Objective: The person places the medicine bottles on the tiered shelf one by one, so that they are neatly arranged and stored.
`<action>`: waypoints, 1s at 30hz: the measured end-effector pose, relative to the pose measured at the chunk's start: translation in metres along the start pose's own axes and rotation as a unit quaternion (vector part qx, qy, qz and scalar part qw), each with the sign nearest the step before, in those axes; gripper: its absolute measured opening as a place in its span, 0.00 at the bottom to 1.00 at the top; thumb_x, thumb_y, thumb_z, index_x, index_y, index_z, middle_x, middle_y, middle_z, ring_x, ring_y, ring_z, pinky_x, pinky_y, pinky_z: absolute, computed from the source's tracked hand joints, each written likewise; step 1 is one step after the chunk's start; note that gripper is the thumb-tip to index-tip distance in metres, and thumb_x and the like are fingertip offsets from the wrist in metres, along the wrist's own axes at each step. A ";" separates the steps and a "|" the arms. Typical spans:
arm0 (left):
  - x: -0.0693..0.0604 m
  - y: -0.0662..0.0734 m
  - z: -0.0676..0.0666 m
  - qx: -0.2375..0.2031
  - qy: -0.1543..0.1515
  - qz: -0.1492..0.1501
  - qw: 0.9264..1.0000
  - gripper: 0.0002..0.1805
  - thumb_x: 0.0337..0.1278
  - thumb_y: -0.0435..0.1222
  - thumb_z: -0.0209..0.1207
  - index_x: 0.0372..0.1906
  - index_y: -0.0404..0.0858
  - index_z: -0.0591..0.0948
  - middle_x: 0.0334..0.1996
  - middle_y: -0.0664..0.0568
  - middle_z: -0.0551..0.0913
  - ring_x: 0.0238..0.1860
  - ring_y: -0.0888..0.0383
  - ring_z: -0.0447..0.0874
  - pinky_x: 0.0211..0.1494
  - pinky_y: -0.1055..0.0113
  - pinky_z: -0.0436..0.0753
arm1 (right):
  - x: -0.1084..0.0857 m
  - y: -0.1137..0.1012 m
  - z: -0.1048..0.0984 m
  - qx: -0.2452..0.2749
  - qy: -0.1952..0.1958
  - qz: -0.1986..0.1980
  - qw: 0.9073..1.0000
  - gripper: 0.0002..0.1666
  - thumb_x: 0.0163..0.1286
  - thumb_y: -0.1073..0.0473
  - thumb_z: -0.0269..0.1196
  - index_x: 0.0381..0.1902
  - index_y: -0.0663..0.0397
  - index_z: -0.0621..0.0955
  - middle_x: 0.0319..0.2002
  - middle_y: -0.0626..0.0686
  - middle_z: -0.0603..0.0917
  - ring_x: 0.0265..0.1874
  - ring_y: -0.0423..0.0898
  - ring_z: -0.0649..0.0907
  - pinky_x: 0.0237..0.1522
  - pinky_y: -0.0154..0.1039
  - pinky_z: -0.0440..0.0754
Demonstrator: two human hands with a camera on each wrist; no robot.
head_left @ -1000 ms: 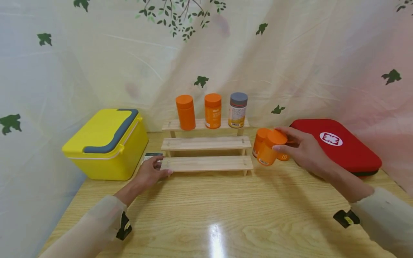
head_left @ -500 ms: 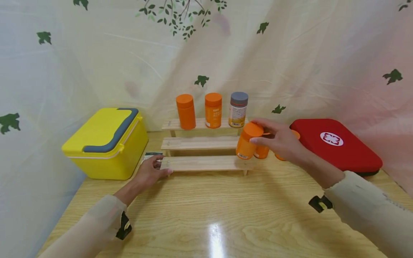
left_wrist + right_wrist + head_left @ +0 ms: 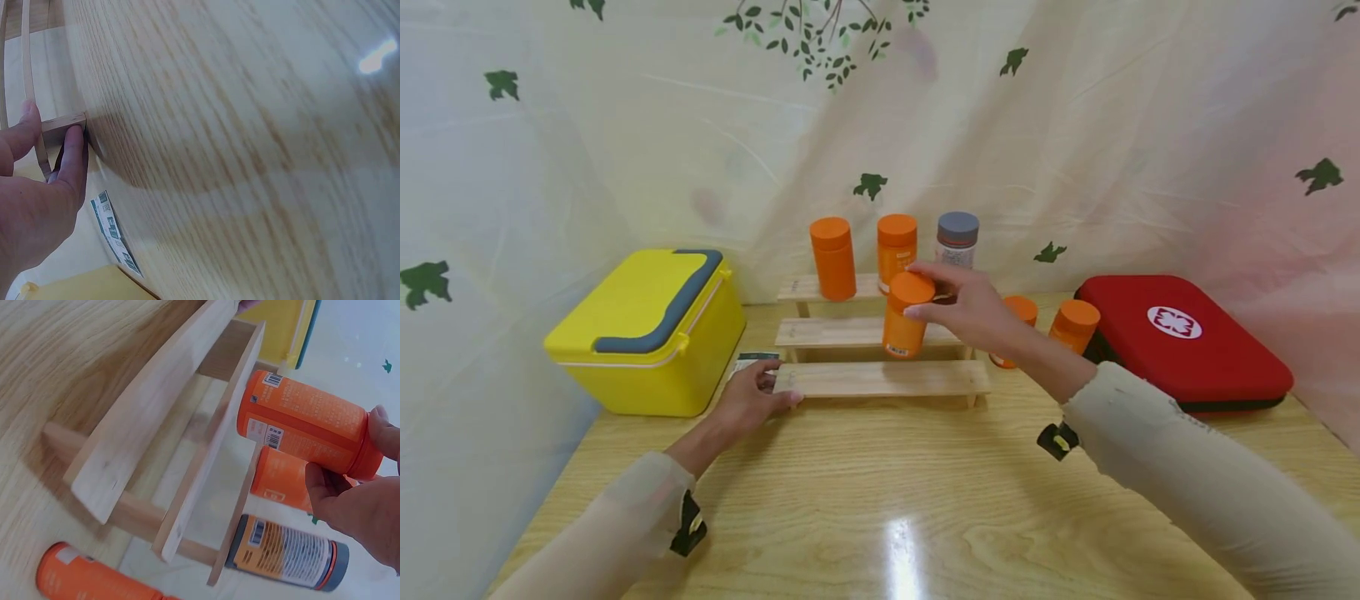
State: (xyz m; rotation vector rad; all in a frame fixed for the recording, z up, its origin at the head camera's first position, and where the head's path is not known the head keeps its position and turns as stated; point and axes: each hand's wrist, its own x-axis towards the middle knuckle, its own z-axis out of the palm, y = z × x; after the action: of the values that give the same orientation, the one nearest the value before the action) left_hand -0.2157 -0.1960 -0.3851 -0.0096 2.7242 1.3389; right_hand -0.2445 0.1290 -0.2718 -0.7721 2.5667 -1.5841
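Observation:
My right hand [image 3: 966,308] grips an orange bottle [image 3: 906,321] by its lid, thumb in front and fingers behind. In the head view the bottle hangs before the middle step of a three-step wooden rack [image 3: 880,379]; whether it touches the step I cannot tell. On the top step stand two orange bottles [image 3: 832,260] and a grey-lidded bottle [image 3: 957,237], the latter partly hidden by my right hand. My left hand [image 3: 752,400] holds the left end of the lowest step; in the left wrist view its thumb and fingers [image 3: 74,153] pinch the wood at the leg.
Right of the rack, two more orange bottles [image 3: 1075,325] stand on the table, one partly behind my right arm. A red case [image 3: 1183,342] lies at the far right. At left sits a yellow cooler box [image 3: 647,333], with a small printed packet [image 3: 115,231] beside it.
My right hand has carried the orange bottle leftward from the group beside the rack to the front of the middle step. The left hand has stayed on the rack.

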 end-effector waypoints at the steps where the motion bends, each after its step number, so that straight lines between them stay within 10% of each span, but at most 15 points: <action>1: 0.000 0.000 0.000 0.001 0.000 0.002 1.000 0.36 0.57 0.38 0.66 0.67 0.30 0.66 0.54 0.34 0.76 0.54 0.43 0.74 0.57 0.51 0.74 | 0.003 -0.001 0.003 0.003 -0.002 -0.003 1.000 0.33 0.65 0.61 0.66 0.67 0.55 0.70 0.59 0.57 0.76 0.50 0.54 0.80 0.51 0.47 0.78; 30: 0.002 0.001 -0.001 0.009 -0.005 -0.019 1.000 0.38 0.56 0.42 0.66 0.68 0.32 0.65 0.56 0.34 0.74 0.56 0.42 0.72 0.59 0.48 0.72 | 0.053 -0.013 0.062 -0.002 -0.008 -0.007 1.000 0.31 0.64 0.60 0.67 0.64 0.56 0.73 0.54 0.56 0.79 0.45 0.50 0.79 0.49 0.41 0.78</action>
State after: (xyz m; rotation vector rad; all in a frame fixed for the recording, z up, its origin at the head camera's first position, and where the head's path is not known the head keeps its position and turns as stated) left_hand -0.2176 -0.1959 -0.3839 -0.0524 2.7144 1.3011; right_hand -0.2688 0.0498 -0.2786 -0.8022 2.5604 -1.5714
